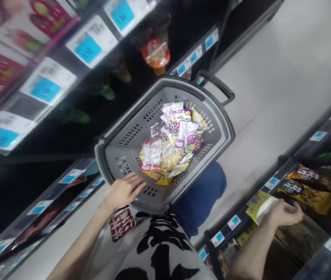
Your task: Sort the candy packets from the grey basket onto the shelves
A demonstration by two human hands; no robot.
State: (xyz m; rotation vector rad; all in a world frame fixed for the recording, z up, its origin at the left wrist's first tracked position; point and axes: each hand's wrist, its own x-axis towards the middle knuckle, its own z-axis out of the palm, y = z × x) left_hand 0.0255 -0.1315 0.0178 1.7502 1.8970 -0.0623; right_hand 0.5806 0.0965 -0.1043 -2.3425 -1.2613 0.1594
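Note:
A grey shopping basket (124, 155) with perforated walls stands before me, with several small snack packets (168, 144) in purple, white, red and yellow piled in it. My left hand (127, 189) lies over its near left rim, fingers stretched inside along the wall and clear of the packets. Over the right-hand shelf is my right hand (286, 213), its fingers loosely curled with a gap at the thumb and nothing visible in them. Close to it are a yellow and white packet (260, 206) and yellow-brown snack bags (311, 194).
A tall shelf with price tags (88, 46) runs along the left, holding pink boxes (14, 42) and an orange-lidded cup (156, 53). The basket's black handle (216, 85) sticks out at the far end. Grey floor (270, 77) stretches between the shelves.

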